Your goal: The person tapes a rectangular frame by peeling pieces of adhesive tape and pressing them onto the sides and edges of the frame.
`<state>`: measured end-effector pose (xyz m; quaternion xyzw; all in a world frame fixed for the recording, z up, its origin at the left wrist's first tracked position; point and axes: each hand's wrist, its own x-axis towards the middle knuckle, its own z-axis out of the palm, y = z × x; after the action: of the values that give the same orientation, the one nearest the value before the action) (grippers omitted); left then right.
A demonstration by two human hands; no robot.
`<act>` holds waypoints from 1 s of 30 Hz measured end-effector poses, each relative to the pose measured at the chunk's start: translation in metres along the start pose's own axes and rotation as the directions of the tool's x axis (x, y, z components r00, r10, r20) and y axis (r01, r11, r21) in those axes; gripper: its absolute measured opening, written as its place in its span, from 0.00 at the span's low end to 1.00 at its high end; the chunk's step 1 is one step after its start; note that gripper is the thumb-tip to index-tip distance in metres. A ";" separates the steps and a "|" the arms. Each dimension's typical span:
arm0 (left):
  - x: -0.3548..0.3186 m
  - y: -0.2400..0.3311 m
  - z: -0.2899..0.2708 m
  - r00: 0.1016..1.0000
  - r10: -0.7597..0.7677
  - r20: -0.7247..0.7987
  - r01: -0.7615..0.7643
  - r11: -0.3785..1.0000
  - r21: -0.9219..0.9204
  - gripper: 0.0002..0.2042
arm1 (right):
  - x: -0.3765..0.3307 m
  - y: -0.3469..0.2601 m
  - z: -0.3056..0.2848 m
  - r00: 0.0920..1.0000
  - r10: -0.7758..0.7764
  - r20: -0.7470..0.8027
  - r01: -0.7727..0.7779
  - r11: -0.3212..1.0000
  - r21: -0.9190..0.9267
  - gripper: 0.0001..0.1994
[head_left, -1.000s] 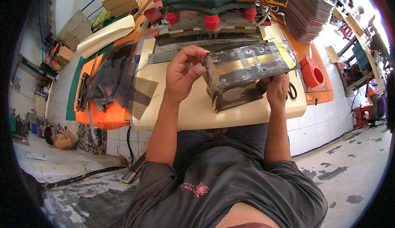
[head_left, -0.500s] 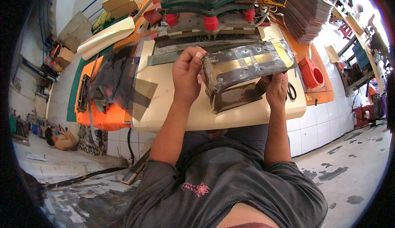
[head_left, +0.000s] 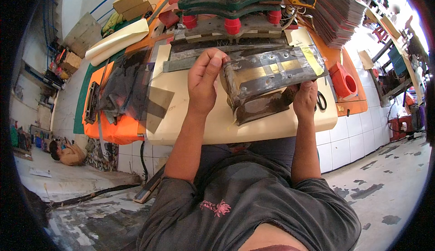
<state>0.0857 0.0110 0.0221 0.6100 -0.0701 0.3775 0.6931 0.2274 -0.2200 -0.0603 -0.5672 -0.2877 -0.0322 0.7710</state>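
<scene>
A worn, box-like metal block (head_left: 267,74) with screws, clear tape and a brass-coloured strip is tilted above the cream-topped table. Yellow tape (head_left: 311,61) crosses its right end. My right hand (head_left: 305,98) holds the block from below at its right side, thumb on the near edge. My left hand (head_left: 202,80) is closed, thumb and forefinger pinched at the block's upper left corner; what lies between the fingertips is too small to make out. A dark, glossy sheet-like part (head_left: 263,108) shows beneath the block.
Behind stands a green clamp press (head_left: 231,4) with yellow knobs. Dark translucent sheets (head_left: 122,81) lie at left beside a cream roll (head_left: 117,42). At right are black scissors (head_left: 321,100), a red holder (head_left: 343,81) and a stack of boards (head_left: 333,18). A person (head_left: 68,152) sits far left.
My left hand has shifted slightly up and left, its fingers now pinched together at the corner. The block and my right hand have barely moved.
</scene>
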 end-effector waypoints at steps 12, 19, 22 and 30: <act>0.004 0.018 -0.008 0.912 -0.405 0.065 0.409 0.883 -0.230 0.18 | 0.005 0.005 -0.007 0.993 -0.071 0.093 0.070 0.997 0.013 0.30; 0.012 0.027 -0.015 0.882 -0.411 0.231 0.464 0.843 -0.272 0.14 | 0.002 -0.008 0.007 0.995 -0.046 0.091 0.037 0.995 0.094 0.28; 0.013 0.032 -0.004 0.892 -0.414 0.183 0.452 0.832 -0.321 0.13 | 0.005 -0.006 0.004 0.989 -0.075 0.129 0.060 0.992 0.113 0.27; 0.007 0.038 -0.003 0.859 -0.471 0.203 0.513 0.800 -0.311 0.11 | 0.010 -0.013 0.009 0.999 -0.016 0.041 0.014 0.998 0.058 0.26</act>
<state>0.0666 0.0154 0.0561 0.4928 -0.0161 0.1297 0.8603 0.2271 -0.2138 -0.0421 -0.5432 -0.3087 -0.0178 0.7806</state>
